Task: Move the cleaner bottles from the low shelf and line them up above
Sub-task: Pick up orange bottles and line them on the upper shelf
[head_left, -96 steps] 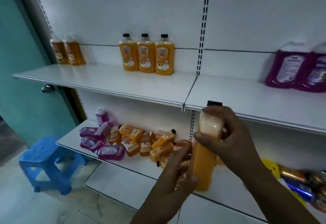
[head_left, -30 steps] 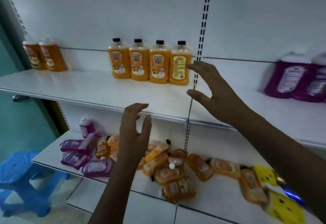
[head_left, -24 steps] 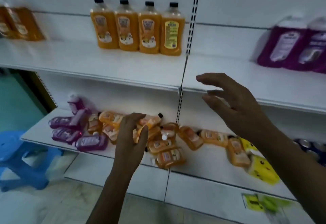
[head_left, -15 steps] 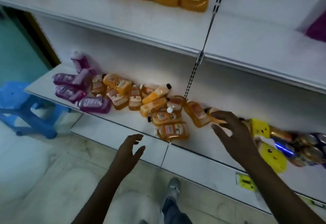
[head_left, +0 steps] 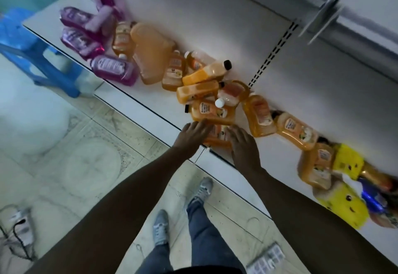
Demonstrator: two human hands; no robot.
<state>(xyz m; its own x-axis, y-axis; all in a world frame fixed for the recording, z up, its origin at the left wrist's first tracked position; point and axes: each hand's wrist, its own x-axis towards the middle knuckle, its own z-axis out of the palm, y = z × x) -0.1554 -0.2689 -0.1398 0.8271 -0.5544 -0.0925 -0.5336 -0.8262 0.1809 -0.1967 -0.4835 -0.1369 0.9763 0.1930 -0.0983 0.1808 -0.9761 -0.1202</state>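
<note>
Several orange cleaner bottles (head_left: 200, 88) lie jumbled on the white low shelf (head_left: 277, 161), with more trailing off to the right (head_left: 297, 129). One orange bottle (head_left: 216, 137) lies at the shelf's front edge. My left hand (head_left: 193, 133) rests on its left end and my right hand (head_left: 241, 142) on its right end, fingers stretched out flat rather than curled. The bottle still lies on the shelf, mostly hidden by my hands. The row on the shelf above is out of view.
Purple bottles (head_left: 112, 69) lie at the shelf's left end and yellow packets (head_left: 344, 204) at its right. The upper shelf's front edge (head_left: 366, 21) overhangs at top right. A blue stool (head_left: 32, 43) stands on the tiled floor to the left, cables (head_left: 19, 226) lower left.
The view has tipped down from the upper shelf to the low one. Both hands dropped from chest height and came together onto one orange bottle at the front edge.
</note>
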